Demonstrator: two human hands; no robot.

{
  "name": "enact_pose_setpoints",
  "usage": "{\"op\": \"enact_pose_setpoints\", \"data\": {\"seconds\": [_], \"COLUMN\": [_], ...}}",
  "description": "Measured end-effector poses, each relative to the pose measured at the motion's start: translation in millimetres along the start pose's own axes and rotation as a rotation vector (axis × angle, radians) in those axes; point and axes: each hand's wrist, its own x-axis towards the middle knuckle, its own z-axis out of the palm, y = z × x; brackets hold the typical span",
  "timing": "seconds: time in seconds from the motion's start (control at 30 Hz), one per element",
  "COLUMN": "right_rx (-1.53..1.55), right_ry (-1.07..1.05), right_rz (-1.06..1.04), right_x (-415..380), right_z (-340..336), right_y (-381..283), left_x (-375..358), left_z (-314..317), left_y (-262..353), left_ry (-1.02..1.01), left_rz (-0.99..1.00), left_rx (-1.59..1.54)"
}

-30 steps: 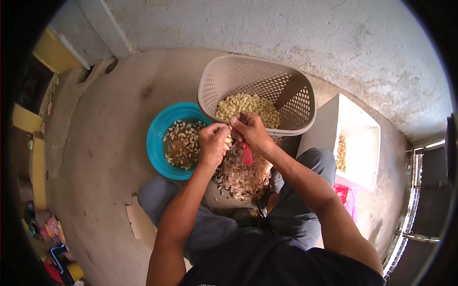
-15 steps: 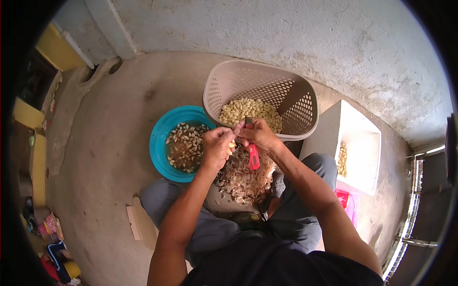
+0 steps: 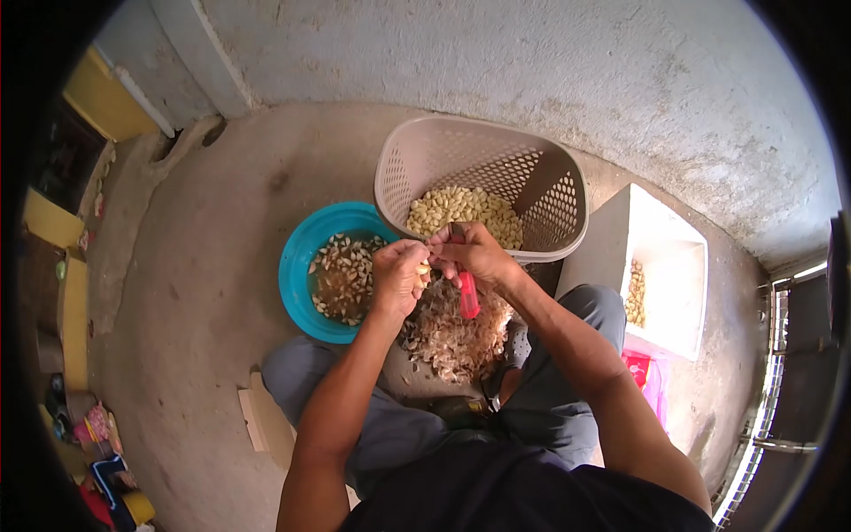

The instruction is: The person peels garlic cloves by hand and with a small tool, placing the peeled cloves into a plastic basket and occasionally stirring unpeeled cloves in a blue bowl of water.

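Note:
My left hand (image 3: 398, 277) is closed, with pale garlic cloves (image 3: 423, 272) showing at its fingers. My right hand (image 3: 479, 254) grips a red-handled knife (image 3: 469, 298), the handle pointing down toward the floor. The fingertips of both hands meet in front of the basket, and the fingers hide what lies between them. Beneath the hands is a heap of papery garlic skins (image 3: 456, 341). A turquoise basin (image 3: 295, 288) at the left holds cloves in brownish water. Beyond the hands, peeled cloves (image 3: 465, 206) cover the bottom of a beige perforated basket (image 3: 403, 164).
To the right stands a white foam box (image 3: 674, 301) with some cloves inside, a pink bag (image 3: 656, 386) beside it. A piece of cardboard (image 3: 257, 417) lies by my left knee. Assorted items (image 3: 106, 479) line the far left; a wall (image 3: 496, 62) rises behind the basket.
The hands stay together and have shifted slightly left. The knife's red handle has tilted a little. The view itself has moved slightly.

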Motion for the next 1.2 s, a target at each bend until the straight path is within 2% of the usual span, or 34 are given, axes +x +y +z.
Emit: {"op": "enact_pose_setpoints", "data": {"seconds": [0.13,0.23,0.33,0.43,0.73,0.83,0.97,1.07,1.1,1.2], "right_rx": [0.204,0.242,0.117,-0.075,-0.117,-0.323,-0.223,-0.742,-1.049,-1.003], "right_ry": [0.019,0.03,0.065,0.084,0.132,0.128,0.045,0.382,0.456,0.355], "right_rz": [0.035,0.046,0.035,-0.017,-0.069,-0.097,-0.131,-0.187,-0.263,-0.42], "right_x": [3,5,7,8,4,-1,-14,-7,-9,-9], "right_z": [-1,-5,-8,-9,-12,-10,-19,-41,-40,-42], "right_y": [2,1,-2,-3,-13,-21,-51,-55,-57,-44], "left_x": [1,0,-1,0,-8,-4,-6,-7,-7,-1], "left_z": [1,-1,1,2,8,3,2,5,5,4], "left_y": [4,8,13,13,20,18,12,7,6,9], "left_ry": [-0.005,-0.04,0.012,0.033,0.053,-0.057,-0.188,-0.216,-0.212,-0.199], "left_rz": [-0.016,-0.045,-0.026,0.041,0.08,0.032,-0.058,-0.1,-0.099,-0.107], "left_rx": [-0.059,-0.12,-0.126,-0.003,0.0,0.142,0.259,0.259,0.248,0.198]}}
